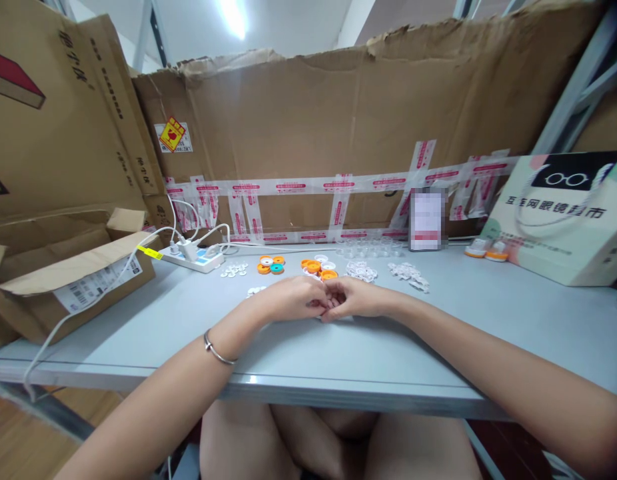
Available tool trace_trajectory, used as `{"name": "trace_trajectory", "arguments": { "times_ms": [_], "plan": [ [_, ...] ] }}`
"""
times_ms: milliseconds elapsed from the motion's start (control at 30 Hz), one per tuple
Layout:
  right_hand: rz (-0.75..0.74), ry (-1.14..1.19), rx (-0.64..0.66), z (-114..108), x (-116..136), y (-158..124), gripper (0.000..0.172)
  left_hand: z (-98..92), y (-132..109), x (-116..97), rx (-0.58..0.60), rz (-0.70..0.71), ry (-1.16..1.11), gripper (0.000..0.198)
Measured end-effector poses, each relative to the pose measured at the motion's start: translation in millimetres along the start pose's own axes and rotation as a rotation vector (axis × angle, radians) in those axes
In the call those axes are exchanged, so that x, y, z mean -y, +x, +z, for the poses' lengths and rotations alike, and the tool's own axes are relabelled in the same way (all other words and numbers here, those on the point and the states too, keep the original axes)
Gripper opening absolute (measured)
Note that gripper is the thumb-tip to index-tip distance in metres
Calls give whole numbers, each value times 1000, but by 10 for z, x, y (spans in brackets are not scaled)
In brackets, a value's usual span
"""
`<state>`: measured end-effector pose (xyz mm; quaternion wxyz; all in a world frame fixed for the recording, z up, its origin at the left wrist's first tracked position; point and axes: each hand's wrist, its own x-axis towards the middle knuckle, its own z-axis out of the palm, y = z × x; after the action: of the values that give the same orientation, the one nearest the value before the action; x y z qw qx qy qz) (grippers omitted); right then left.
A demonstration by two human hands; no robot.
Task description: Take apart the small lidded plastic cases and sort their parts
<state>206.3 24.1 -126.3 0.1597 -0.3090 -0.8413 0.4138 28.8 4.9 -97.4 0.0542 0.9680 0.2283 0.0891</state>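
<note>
Over the middle of the table, my left hand [299, 297] and my right hand [357, 298] meet with their fingers curled in towards each other. Both are closed; whatever lies between the fingertips is hidden. Just behind them sit orange and white round caps [328, 274], partly covered by the hands. Left of these is a small cluster of orange, white and teal caps [277, 268]. Small white pieces [233, 270] lie farther left, and some white discs [255, 291] are beside my left wrist. Behind my right hand are a pile of translucent white parts [362, 271] and a pile of small white pieces [409, 276].
Clear cups [371, 249] line the back of the grey table [188, 333]. A phone [427, 220] leans against the cardboard. Two orange-based containers [486, 250] and a paper bag [563, 220] stand right. A power strip [193, 259] and an open carton [73, 273] occupy the left.
</note>
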Motion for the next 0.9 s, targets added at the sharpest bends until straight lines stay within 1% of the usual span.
{"name": "trace_trajectory", "arguments": {
  "times_ms": [100, 300, 400, 467, 533, 567, 600, 633, 700, 733, 800, 900],
  "plan": [
    [13, 1, -4, 7, -11, 4, 35, -3, -1, -8, -4, 4, 26, 10],
    [6, -26, -16, 17, 2, 1, 32, 34, 13, 12, -61, 22, 21, 9],
    [19, -24, -17, 17, 6, -4, 32, -33, -22, 36, -100, 6, -13, 10],
    [44, -8, -21, 14, 2, -9, 34, -149, -90, 65, -155, -78, -1, 10],
    [62, 8, -27, 10, -6, -13, 38, -297, -192, 112, -216, -253, 59, 12],
    [66, 13, -32, 8, -12, -15, 40, -369, -251, 143, -215, -366, 103, 13],
    [68, 15, -33, 6, -17, -16, 40, -430, -309, 177, -174, -483, 155, 14],
    [70, 16, -33, 4, -22, -17, 40, -479, -365, 214, -103, -587, 193, 14],
    [75, 19, -34, 3, -28, -17, 40, -528, -455, 284, 31, -742, 228, 13],
    [77, 20, -33, 3, -28, -16, 40, -533, -487, 312, 87, -790, 229, 12],
    [80, 24, -34, 8, -22, -15, 40, -518, -523, 350, 157, -845, 229, 12],
    [83, 26, -34, 15, -4, -16, 38, -493, -532, 363, 197, -861, 250, 14]
  ]
}}
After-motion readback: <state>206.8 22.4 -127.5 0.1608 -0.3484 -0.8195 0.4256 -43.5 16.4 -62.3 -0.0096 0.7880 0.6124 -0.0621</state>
